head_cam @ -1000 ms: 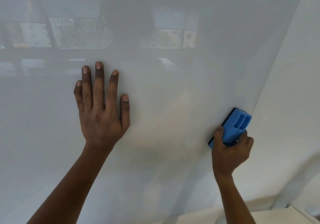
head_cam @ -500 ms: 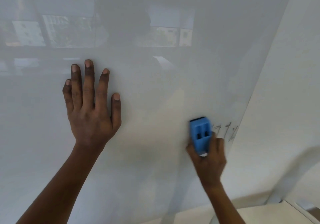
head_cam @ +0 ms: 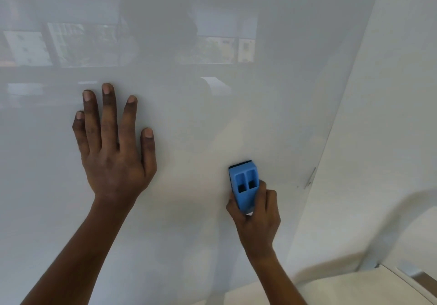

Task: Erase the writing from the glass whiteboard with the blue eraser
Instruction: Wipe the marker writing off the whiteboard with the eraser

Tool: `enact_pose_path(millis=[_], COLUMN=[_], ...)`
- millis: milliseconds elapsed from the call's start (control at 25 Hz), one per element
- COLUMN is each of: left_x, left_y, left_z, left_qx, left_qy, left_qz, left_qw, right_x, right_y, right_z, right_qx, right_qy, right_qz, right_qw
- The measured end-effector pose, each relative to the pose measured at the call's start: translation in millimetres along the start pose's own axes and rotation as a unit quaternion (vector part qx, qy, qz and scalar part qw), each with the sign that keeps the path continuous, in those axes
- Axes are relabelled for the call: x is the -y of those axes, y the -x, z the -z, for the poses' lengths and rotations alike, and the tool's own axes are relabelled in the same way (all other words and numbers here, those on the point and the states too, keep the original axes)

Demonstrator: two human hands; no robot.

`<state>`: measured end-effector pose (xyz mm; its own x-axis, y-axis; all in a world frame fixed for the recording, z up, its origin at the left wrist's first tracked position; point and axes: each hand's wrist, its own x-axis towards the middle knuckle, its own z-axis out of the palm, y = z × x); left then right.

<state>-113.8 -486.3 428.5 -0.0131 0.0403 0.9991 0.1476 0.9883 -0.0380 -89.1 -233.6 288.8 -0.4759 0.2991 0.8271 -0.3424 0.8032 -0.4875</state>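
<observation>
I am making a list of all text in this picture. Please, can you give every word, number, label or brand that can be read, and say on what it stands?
No text can be read.
Glass whiteboard: only faint marker strokes near its right edge, too smeared to read.
Blue eraser in the right hand: no label or brand shows.
Reflected windows: too blurred to read.

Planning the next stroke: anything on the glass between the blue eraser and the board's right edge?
Head view: mostly bare glass whiteboard beyond the blue eraser; faint leftover marks at the edge.
</observation>
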Motion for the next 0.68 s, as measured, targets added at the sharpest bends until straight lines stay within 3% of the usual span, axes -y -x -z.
enact_pose_path(millis=[80, 120, 280, 440, 600, 640, 680], left_x=[2, 3, 0, -1, -3, -3, -3], left_y=[1, 1, 1, 2, 1, 1, 1], left_z=[1, 1, -1, -1, 0, 0, 0], left_qx=[-0.002, -0.002, -0.001, -0.004, -0.001, 0.001, 0.001], left_qy=[0.001, 0.001, -0.001, -0.003, 0.000, 0.000, 0.001], left_qz=[0.001, 0.000, 0.003, 0.001, 0.010, 0.010, 0.009], left_qw=[1.000, 1.000, 1.000, 1.000, 1.000, 1.000, 1.000], right_x=[-20, -34, -65, -76, -75, -65, -51], right_y=[-8, -14, -46, -56, -52, -60, -73], right_z=[6, 11, 37, 30, 25, 26, 26], right_qx=[0.007, -0.002, -0.100, -0.180, -0.198, -0.203, -0.211], right_qy=[0.050, 0.065, 0.005, -0.085, -0.159, -0.170, -0.170], right_qz=[0.058, 0.038, -0.214, -0.396, -0.611, -0.625, -0.614], right_qw=[0.997, 0.997, 0.972, 0.896, 0.749, 0.734, 0.741])
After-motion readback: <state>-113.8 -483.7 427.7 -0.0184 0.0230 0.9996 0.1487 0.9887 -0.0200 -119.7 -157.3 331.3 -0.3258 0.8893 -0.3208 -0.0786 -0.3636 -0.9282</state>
